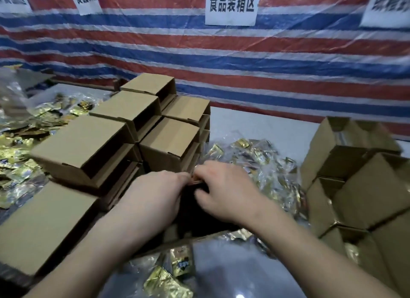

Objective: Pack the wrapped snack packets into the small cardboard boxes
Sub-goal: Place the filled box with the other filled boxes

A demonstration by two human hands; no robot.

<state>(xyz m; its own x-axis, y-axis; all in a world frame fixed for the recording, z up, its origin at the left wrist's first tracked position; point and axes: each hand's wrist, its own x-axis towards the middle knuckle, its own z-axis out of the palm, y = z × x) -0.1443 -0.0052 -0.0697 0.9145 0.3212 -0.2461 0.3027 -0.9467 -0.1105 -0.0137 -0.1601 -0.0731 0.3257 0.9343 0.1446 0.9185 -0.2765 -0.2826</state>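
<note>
Many closed boxes (pixel 124 129) stacked center-left; both hands, left hand (pixel 155 198) & right hand (pixel 224 191), pinch a flap at frame center; loose gold packets (pixel 255 160) remain, so approx. midway.

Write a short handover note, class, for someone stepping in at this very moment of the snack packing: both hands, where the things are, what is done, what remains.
Hands: left hand and right hand meet over a dark opening at the table's middle, fingertips pinching something small between them; what it is cannot be told.
Things: closed boxes stacked to the left and behind; open boxes stacked at right; gold snack packets heaped past the right hand, more packets at far left, and a few near the front.
Done: the left stack looks closed, probably packed.
Left: fill the open boxes from the loose heaps.
</note>
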